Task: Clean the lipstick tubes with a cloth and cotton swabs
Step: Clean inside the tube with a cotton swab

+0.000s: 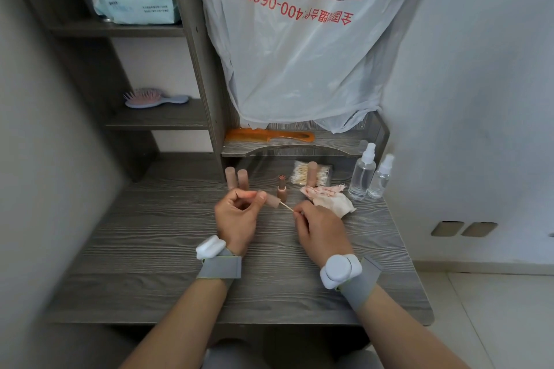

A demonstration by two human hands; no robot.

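Both forearms point(186, 317) were bare. Behind the left hand point(236, 216) a wide grey fabric left band point(219, 267) wrapped the wrist, its edges trimmed with a thin pale green line. On it sat the left device point(210, 246), white, smooth and rounded, in two lobes side by side. Behind the right hand point(322, 232) the right band point(359, 281) was the same grey fabric, one strap end standing out as a flat flap. The right device point(340, 270) was a white round disc with a smaller rounded piece beside it. At the lower edge grey cloth point(233, 353) covered the knees, dim and blurred.
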